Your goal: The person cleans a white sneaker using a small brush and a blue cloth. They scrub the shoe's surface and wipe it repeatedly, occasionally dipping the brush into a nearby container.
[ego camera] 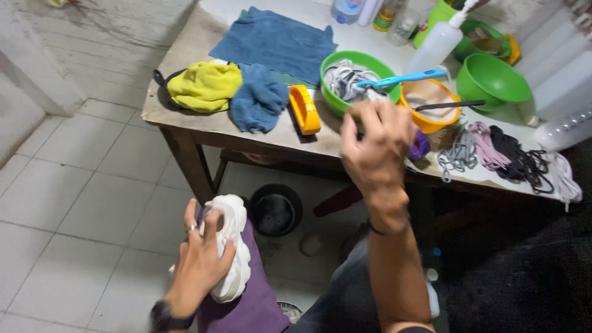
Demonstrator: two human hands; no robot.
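Here we hold a white chunky-soled shoe point(229, 253) in our left hand point(200, 262), low and left of the bench point(203, 120), over a purple cloth point(253, 302) on the lap. The left grip is closed around the sole, fingers spread across its ridged side. Our right hand point(376, 151) is raised in front of the bench edge, just below the green bowl point(361, 80); its fingers are curled and partly blurred, so we cannot tell whether the grip encloses anything.

We judge the shoe light for its bulk. The thick sole looks stiff and ridged and offers the firm hold; the upper is likely softer and would yield under pressure. If wet, the smooth sole could slip, so a wrap across the ridges is preferable.

On the bench, left of the green bowl, lie an orange brush point(304, 110), a blue cloth point(259, 98) and a yellow cloth point(203, 86). Right of it stand an orange bowl point(430, 106) and a bundle of laces point(505, 157). A blue brush point(401, 79) rests across the green bowl.
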